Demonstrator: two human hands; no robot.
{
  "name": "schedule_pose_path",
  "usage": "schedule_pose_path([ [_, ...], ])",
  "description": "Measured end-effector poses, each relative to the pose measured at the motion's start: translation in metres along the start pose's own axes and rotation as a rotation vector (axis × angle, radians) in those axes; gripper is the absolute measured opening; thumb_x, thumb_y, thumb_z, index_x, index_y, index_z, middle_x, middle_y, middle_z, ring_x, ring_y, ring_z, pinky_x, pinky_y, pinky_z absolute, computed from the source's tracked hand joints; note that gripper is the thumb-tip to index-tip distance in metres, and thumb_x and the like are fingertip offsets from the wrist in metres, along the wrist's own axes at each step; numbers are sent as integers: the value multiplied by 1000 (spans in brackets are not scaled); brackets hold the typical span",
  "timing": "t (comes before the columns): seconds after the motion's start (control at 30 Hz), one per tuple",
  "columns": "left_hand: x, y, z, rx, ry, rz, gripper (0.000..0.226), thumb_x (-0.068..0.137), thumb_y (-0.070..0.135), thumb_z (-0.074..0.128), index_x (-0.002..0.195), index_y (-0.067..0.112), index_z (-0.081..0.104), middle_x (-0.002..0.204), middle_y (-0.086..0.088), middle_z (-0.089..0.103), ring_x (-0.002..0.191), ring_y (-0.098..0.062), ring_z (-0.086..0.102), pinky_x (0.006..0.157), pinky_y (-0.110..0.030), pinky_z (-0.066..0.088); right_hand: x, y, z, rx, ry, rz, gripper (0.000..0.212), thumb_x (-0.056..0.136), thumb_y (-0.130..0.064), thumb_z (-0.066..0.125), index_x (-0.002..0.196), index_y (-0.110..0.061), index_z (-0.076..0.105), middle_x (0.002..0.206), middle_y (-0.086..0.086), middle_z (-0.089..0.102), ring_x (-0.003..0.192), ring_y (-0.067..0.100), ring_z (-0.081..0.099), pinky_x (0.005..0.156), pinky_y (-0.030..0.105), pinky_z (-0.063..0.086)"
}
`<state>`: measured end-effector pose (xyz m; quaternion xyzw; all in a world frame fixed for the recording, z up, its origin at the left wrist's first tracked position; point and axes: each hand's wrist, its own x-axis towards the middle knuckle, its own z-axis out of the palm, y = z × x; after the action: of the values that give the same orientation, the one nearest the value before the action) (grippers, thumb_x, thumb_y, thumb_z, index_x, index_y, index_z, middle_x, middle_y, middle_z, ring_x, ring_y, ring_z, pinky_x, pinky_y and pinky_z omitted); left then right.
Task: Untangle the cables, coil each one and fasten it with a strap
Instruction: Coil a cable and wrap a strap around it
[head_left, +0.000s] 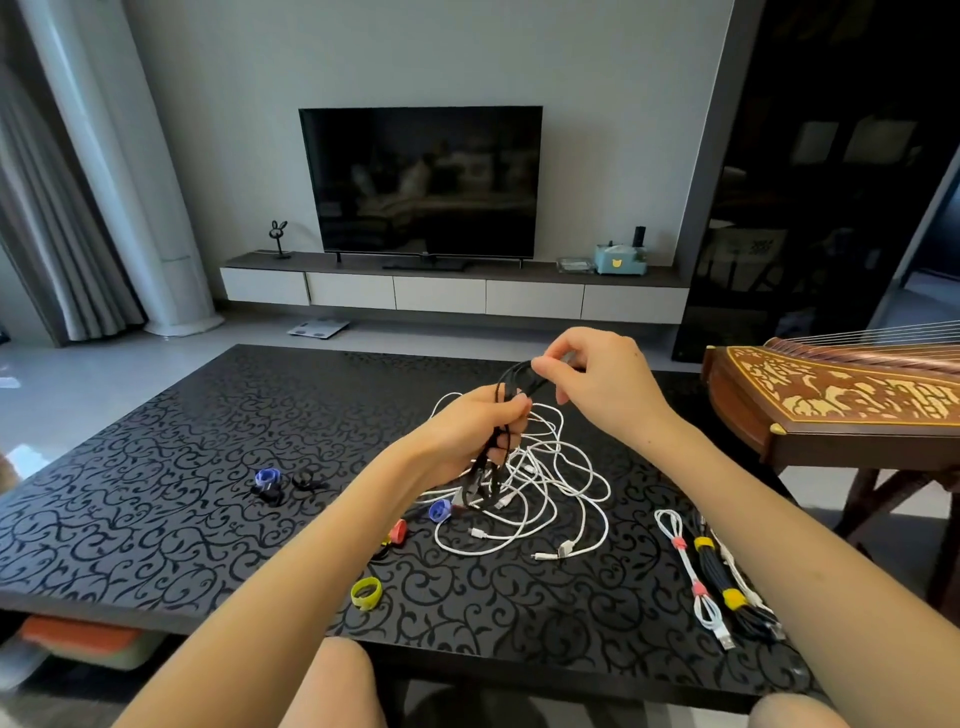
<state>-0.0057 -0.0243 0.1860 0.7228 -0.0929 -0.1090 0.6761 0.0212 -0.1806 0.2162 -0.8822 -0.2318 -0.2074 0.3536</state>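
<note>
A black cable (511, 382), folded into loops, hangs above the table between both hands. My left hand (467, 431) grips the bundle of loops at its middle, and the loose ends dangle below the fist. My right hand (597, 379) pinches the top of the loops. Under them a tangle of white cables (545, 493) lies spread on the black patterned table (156, 467). Loose straps lie around: blue (267, 478), black (306, 480), a second blue (440, 512), red (397, 532) and yellow-green (366, 592).
Three coiled, strapped cables (711, 571) lie at the table's right front. A wooden zither (831, 400) on a stand is close to the right edge. My knees sit under the near edge. A TV (421, 182) and cabinet stand beyond.
</note>
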Motion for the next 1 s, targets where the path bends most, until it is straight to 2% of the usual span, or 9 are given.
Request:
schedule_pose_path([
  [0.1, -2, 0, 0, -58, 10, 15, 24, 103, 16, 35, 80, 14, 42, 67, 0, 48, 66, -17, 50, 68, -29, 46, 1, 2, -2, -3, 65, 23, 23, 85, -38, 66, 82, -18, 55, 61, -1, 64, 63, 13, 62, 67, 28, 46],
  [0.17, -4, 0, 0, -110, -24, 13, 25, 104, 17, 33, 81, 12, 42, 69, -4, 55, 68, -22, 59, 81, -39, 50, 1, 0, -4, -135, 102, -13, 26, 86, -43, 63, 76, -20, 56, 63, -5, 60, 67, 15, 59, 67, 30, 44],
  [0.23, -6, 0, 2, -144, -73, -6, 26, 104, 20, 32, 80, 13, 39, 63, -2, 50, 54, -17, 54, 65, -34, 54, -1, -2, -3, -273, 129, -42, 28, 88, -46, 59, 75, -21, 59, 66, -7, 55, 68, 14, 54, 63, 29, 38],
  [0.3, -6, -1, 4, -146, -75, -14, 28, 104, 23, 31, 77, 16, 35, 55, 5, 38, 41, -7, 35, 42, -20, 38, -1, -4, -2, -354, 163, -46, 29, 89, -48, 56, 76, -22, 61, 71, -8, 52, 69, 13, 50, 60, 28, 32],
  [0.37, -4, -3, 4, -164, -39, 0, 31, 104, 24, 30, 76, 17, 36, 53, 8, 30, 38, -3, 23, 34, -14, 21, 0, -4, -1, -352, 167, -35, 31, 90, -46, 56, 75, -20, 63, 71, -7, 52, 68, 13, 49, 61, 28, 31],
  [0.6, 1, -4, 6, -163, 46, 48, 32, 102, 34, 34, 83, 14, 50, 54, 9, 28, 40, -2, 21, 35, -14, 17, 6, -10, -2, 23, 30, 106, 32, 89, -27, 63, 71, -1, 67, 57, 5, 60, 54, 15, 54, 60, 28, 43],
  [0.73, 1, -4, 11, -102, 36, 52, 33, 100, 40, 39, 87, 14, 54, 54, 10, 28, 43, -2, 21, 37, -14, 18, 5, -12, -2, 187, -38, 205, 29, 93, -21, 58, 72, -1, 66, 51, 3, 58, 35, 6, 48, 40, 15, 39],
  [0.87, -3, -4, 16, 2, 19, 114, 36, 95, 43, 48, 71, 18, 50, 54, 8, 29, 46, -6, 22, 41, -17, 18, 3, -16, 2, 234, -62, 216, 30, 95, -18, 54, 68, -6, 62, 47, 6, 57, 29, 7, 46, 37, 14, 39],
  [1.0, -3, -1, 17, 38, 42, 123, 40, 98, 41, 44, 65, 19, 41, 57, 6, 31, 49, -7, 25, 46, -20, 17, 5, -16, 3, 294, -58, 239, 32, 95, -17, 53, 67, -6, 61, 47, 6, 57, 34, 13, 49, 38, 16, 40],
])
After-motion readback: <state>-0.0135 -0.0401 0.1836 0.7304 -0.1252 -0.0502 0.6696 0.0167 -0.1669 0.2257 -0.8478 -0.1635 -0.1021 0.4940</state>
